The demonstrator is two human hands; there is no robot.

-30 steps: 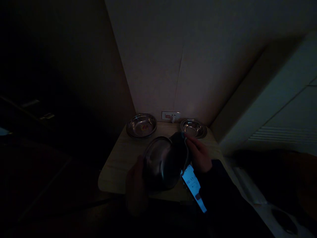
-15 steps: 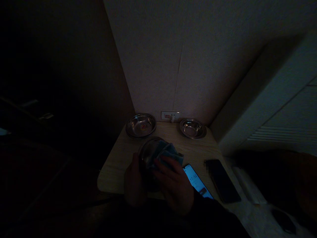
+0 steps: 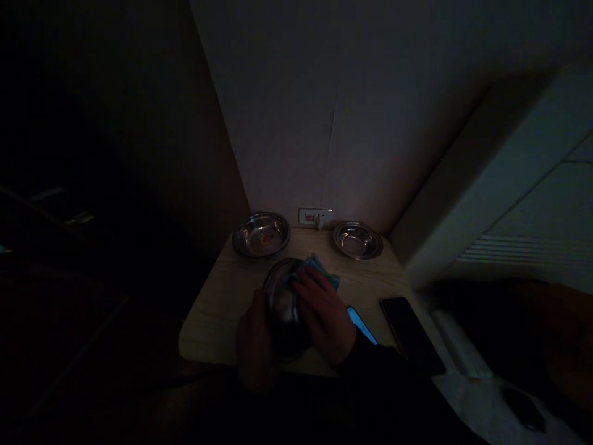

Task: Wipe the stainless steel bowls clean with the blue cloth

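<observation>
In the dim head view, a shiny metal bowl [image 3: 283, 303] is held tilted over the front of the small wooden table [image 3: 213, 315]. My left hand [image 3: 256, 340] grips its left rim, the fingers partly lost in shadow. Against the bowl's upper right side, my right hand [image 3: 327, 315] presses a blue cloth [image 3: 319, 267], which sticks out beyond the fingers. A wide metal bowl [image 3: 262, 236] with a coloured mark inside stands at the back left of the table. At the back right is a smaller metal bowl [image 3: 357, 241].
A lit phone [image 3: 361, 324] lies partly under my right forearm. Right of it is a dark phone [image 3: 412, 337]. A wall socket [image 3: 315, 217] with a plug sits behind the table. A dark oval object [image 3: 523, 409] lies at the lower right.
My right hand and the cloth have moved up across the bowl, uncovering more of its metal surface. My right forearm now covers more of the lit phone.
</observation>
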